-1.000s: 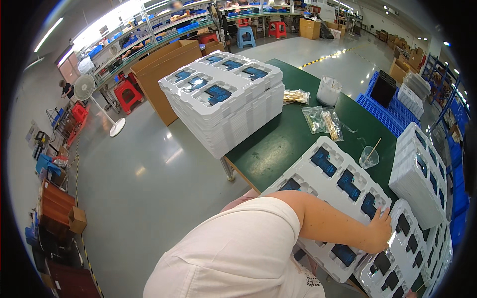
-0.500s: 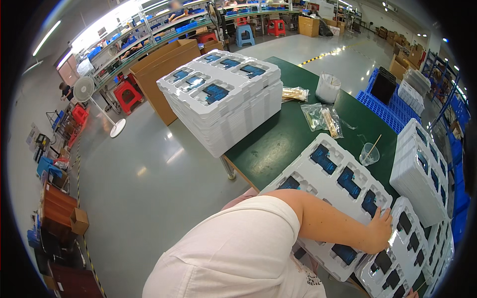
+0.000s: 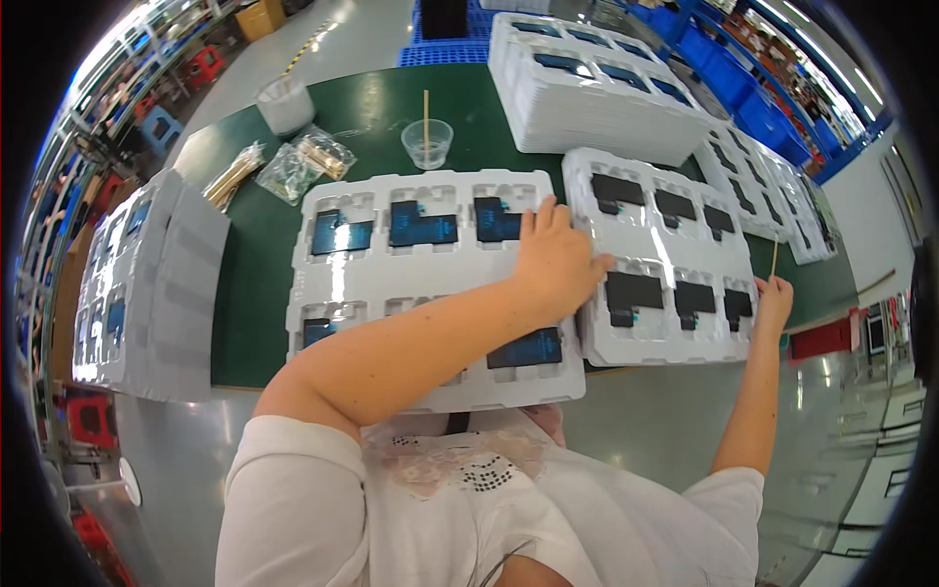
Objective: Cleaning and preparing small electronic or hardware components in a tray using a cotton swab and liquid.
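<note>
My left hand [image 3: 558, 264] lies with fingers spread over the edge between two white plastic trays. Its fingertips are beside a blue-filmed, L-shaped phone battery [image 3: 499, 220] in the upper right pocket of the left tray [image 3: 430, 274]. The thumb reaches to the edge of the right tray [image 3: 655, 240], whose pockets hold several black L-shaped batteries [image 3: 634, 293]. At that tray's right edge my right hand [image 3: 773, 301] pinches a thin wooden swab stick [image 3: 776, 258], pointing upward. My left forearm hides part of the left tray's lower row.
Behind the trays stand a clear plastic cup [image 3: 427, 145] with a stick in it, a whitish tub [image 3: 285, 105], and bagged swabs [image 3: 323, 154]. A tall tray stack [image 3: 597, 108] is at the back right, another stack [image 3: 176, 284] at the left, and more trays [image 3: 748, 181] far right.
The view has swung to the right, bringing my right hand with the swab stick fully into sight. My left hand stays at the edge between the two trays.
</note>
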The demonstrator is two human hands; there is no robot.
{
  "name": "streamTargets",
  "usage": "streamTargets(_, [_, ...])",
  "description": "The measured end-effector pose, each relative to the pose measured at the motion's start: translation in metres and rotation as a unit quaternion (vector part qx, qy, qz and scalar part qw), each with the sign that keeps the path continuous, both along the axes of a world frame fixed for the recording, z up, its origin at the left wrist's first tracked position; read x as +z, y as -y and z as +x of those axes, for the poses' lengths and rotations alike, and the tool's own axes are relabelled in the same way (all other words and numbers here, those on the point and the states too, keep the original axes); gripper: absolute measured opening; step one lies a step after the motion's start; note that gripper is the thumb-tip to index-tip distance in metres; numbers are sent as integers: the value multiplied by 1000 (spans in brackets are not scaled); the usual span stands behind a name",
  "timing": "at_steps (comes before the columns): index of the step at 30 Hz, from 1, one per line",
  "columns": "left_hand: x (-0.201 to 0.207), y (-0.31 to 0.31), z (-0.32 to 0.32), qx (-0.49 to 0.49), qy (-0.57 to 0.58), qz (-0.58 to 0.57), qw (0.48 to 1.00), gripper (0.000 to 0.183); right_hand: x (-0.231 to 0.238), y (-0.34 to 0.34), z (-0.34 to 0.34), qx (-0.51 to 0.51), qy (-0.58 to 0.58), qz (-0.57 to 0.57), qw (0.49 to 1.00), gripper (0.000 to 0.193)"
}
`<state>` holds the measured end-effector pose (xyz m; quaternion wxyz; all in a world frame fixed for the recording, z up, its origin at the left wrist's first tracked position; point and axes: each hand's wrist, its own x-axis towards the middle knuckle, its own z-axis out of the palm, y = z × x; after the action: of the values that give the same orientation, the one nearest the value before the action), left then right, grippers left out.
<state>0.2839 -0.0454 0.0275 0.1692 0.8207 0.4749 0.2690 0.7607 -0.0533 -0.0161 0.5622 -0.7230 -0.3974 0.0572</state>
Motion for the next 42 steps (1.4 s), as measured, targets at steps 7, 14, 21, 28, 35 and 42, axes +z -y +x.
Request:
streamTargets(7, [2,3,-3,4,13,-28,1000,53,17,1,-37,-10,9,-46,999,20])
streamTargets(14, [0,0,-6,14,-1,-30,999,53,23,9,-64,-14,48,-30,998,18])
streamTargets(21, [27,18,-47,-65,55,81,993,48,81,29,-151,60,194,38,978,15])
streamTargets(28, [53,30,-136,-34,126,19,991,15,142,37,-259,284,-32,-103,953,13])
streamTargets(35, [39,0,-240,126,184,96,970,14,164,7,-336,420,-122,-174,882,14])
streamTargets(42, [-19,-30,-295,240,194,206,929,12,155,-48,-421,398,168,-170,886,15])
